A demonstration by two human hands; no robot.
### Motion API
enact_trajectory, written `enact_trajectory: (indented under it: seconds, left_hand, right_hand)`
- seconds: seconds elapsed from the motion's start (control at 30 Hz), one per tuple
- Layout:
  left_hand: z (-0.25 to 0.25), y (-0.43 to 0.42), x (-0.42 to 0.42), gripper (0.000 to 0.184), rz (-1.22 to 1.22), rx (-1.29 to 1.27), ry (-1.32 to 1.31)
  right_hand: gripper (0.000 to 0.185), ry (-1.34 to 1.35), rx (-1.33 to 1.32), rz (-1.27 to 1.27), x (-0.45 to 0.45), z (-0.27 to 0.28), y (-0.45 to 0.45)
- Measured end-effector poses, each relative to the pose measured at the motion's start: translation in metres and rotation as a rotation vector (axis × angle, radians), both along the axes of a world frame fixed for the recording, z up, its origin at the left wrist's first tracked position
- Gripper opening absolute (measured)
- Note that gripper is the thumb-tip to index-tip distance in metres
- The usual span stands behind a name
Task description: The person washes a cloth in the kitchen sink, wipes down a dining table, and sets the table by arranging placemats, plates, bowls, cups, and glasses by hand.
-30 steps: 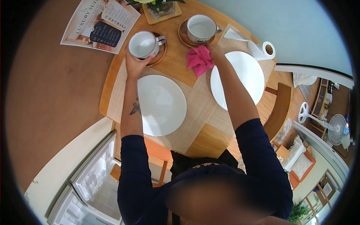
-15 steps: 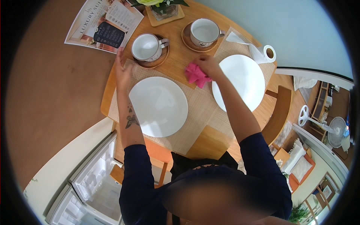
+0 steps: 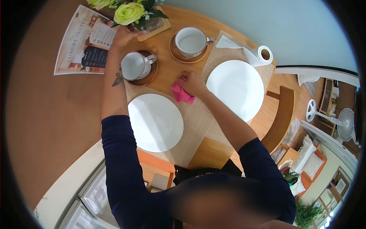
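Note:
My left hand (image 3: 126, 36) reaches to the flower arrangement, its visible fingers stretched toward the glass vase (image 3: 154, 24); I cannot tell whether they grip it. Yellow-green roses (image 3: 129, 14) fill the vase, which stands on a small wooden tray (image 3: 161, 31). My right hand (image 3: 193, 84) is closed on a bunched pink cloth (image 3: 182, 94), low over the table between two white plates. The near-left plate (image 3: 156, 124) and the right plate (image 3: 236, 89) lie on woven placemats. One cup (image 3: 134, 66) sits beside my left forearm on a wooden saucer; another cup (image 3: 190, 41) sits farther right.
A printed leaflet (image 3: 80, 45) lies left of my left arm, past the table's edge side. A paper towel roll (image 3: 264, 55) rests at the far right with a loose sheet. A wooden chair (image 3: 282, 118) stands on the right.
My left hand has moved from beside the left cup up to the vase. My right hand, still holding the pink cloth, has shifted slightly left and nearer. The view has shifted a little.

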State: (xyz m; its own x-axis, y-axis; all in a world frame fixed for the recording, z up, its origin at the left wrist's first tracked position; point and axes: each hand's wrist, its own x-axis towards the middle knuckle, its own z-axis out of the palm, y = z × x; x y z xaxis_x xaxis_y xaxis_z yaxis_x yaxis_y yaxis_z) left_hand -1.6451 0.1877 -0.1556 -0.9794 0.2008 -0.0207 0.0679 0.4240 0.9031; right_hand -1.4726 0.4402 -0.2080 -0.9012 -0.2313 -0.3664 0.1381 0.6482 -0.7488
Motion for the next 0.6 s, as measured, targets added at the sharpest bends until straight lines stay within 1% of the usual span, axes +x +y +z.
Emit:
enact_trajectory:
  seconds: [0.03,0.07,0.1,0.17,0.2,0.23,0.3,0.43,0.5,0.53,0.6]
  left_hand:
    - [-0.008,-0.009,-0.009,0.072,-0.068,-0.004,-0.060]
    - [-0.018,-0.015,-0.015,0.064,-0.059,0.005,0.002]
    - [-0.027,-0.021,-0.022,0.064,-0.070,0.003,-0.003]
    - [-0.036,-0.031,-0.031,0.057,-0.089,-0.155,0.069]
    - [-0.034,-0.031,-0.034,0.050,-0.076,-0.138,-0.023]
    - [-0.045,-0.040,-0.041,0.050,-0.081,-0.141,-0.026]
    - [-0.054,-0.047,-0.052,0.051,-0.096,-0.291,0.140]
    - [-0.060,-0.050,-0.054,0.054,-0.079,-0.318,0.083]
    - [-0.062,-0.050,-0.056,0.056,-0.073,-0.364,-0.014]
    - [-0.064,-0.046,-0.054,0.056,-0.077,-0.365,-0.015]
    - [-0.070,-0.038,-0.051,0.054,-0.099,-0.137,-0.020]
  right_hand:
    - [0.027,-0.004,-0.001,-0.011,0.000,0.001,0.000]
    - [0.026,-0.029,0.011,-0.019,0.000,0.002,0.000]
    - [0.026,-0.055,0.024,-0.026,0.000,0.002,0.000]
    - [0.026,-0.060,0.002,-0.047,-0.001,-0.003,0.001]
    - [0.026,-0.062,-0.018,-0.056,-0.002,-0.005,0.002]
    - [0.026,-0.065,-0.021,-0.061,-0.002,-0.007,0.002]
    - [0.025,-0.010,-0.059,-0.053,-0.003,-0.009,0.003]
    - [0.025,-0.041,-0.034,-0.088,-0.003,-0.009,0.003]
    - [0.024,-0.056,-0.037,-0.100,-0.004,-0.009,0.003]
    - [0.024,-0.058,-0.039,-0.104,-0.004,-0.010,0.003]
    - [0.023,-0.029,-0.043,-0.101,-0.004,-0.011,0.004]
